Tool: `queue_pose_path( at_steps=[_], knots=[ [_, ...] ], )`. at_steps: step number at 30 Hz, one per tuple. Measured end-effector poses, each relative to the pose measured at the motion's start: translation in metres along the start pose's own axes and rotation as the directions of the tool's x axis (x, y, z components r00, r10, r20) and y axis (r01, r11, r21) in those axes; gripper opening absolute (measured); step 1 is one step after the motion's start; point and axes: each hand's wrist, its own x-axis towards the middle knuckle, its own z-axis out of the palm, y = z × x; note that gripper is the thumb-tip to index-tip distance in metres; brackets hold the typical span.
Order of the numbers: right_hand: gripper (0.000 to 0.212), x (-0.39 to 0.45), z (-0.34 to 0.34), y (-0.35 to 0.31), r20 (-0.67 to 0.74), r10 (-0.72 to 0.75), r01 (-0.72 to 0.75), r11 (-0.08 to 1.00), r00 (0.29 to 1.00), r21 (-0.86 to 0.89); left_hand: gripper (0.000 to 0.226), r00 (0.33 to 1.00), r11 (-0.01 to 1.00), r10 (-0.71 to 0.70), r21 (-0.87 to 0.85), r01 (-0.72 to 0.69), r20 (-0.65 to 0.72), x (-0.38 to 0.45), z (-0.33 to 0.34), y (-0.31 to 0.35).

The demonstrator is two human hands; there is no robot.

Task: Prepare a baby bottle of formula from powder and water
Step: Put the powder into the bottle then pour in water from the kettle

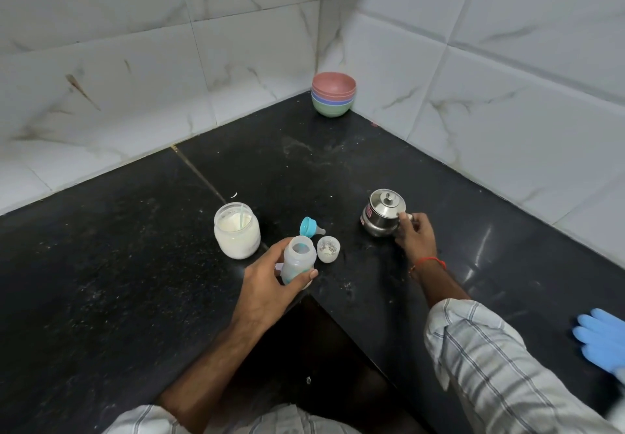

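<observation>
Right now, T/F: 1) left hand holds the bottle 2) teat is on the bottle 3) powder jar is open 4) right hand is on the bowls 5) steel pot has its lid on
1) True: the left hand grips the bottle.
2) False: the teat lies on the counter behind the open bottle.
3) True: the powder jar has no lid.
4) False: the right hand grips the steel pot; the bowls sit untouched in the corner.
5) True.

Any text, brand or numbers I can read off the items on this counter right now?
None legible.
Steel pot: a small red sticker on its side, too small to read.
Baby bottle: teal markings low on its side, blurred.
Powder jar: no label visible.
</observation>
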Motion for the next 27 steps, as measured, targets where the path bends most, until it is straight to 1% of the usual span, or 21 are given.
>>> queue_pose_path(
  at_steps=[3, 6, 9, 11, 13, 18, 21, 24, 27],
  knots=[
    [0.023, -0.008, -0.003, 0.0, -0.001, -0.035, 0.035, 0.997, 0.999, 0.066, 0.066, 1.0, 1.0, 0.0, -0.019, 0.0, 0.0, 0.001, 0.002, 0.006],
    [0.018, -0.018, -0.01, -0.006, 0.012, -0.084, 0.082, 0.989, 0.996, 0.126, 0.061, 1.0, 0.998, 0.012, -0.054, -0.012, 0.006, 0.001, 0.004, 0.012],
    [0.018, -0.029, -0.024, -0.012, 0.036, -0.117, 0.109, 0.979, 0.992, 0.173, 0.061, 1.0, 0.999, 0.023, -0.047, -0.023, 0.012, 0.001, 0.007, 0.016],
    [0.013, -0.036, -0.035, -0.018, 0.045, -0.173, 0.164, 0.972, 0.984, 0.166, 0.064, 0.999, 0.999, 0.034, -0.032, -0.033, 0.019, 0.001, 0.01, 0.019],
    [0.012, -0.046, -0.048, -0.031, 0.062, -0.211, 0.2, 0.968, 0.976, 0.153, 0.064, 0.999, 0.999, 0.039, -0.035, -0.038, 0.033, 0.0, 0.013, 0.021],
    [0.02, -0.078, -0.081, -0.076, 0.162, -0.25, 0.212, 0.953, 0.955, 0.218, 0.065, 0.997, 0.999, 0.049, -0.013, -0.048, 0.062, -0.001, 0.028, 0.027],
    [0.016, -0.103, -0.097, -0.104, 0.236, -0.294, 0.237, 0.941, 0.926, 0.241, 0.065, 0.996, 0.998, 0.064, 0.002, -0.064, 0.059, -0.002, 0.036, 0.035],
    [0.013, -0.122, -0.109, -0.122, 0.294, -0.305, 0.245, 0.943, 0.906, 0.224, 0.058, 0.995, 0.997, 0.081, 0.0, -0.081, 0.063, -0.004, 0.042, 0.044],
    [0.014, -0.139, -0.115, -0.134, 0.344, -0.332, 0.29, 0.942, 0.878, 0.169, 0.059, 0.992, 0.996, 0.089, -0.018, -0.087, 0.091, -0.006, 0.047, 0.048]
  ],
)
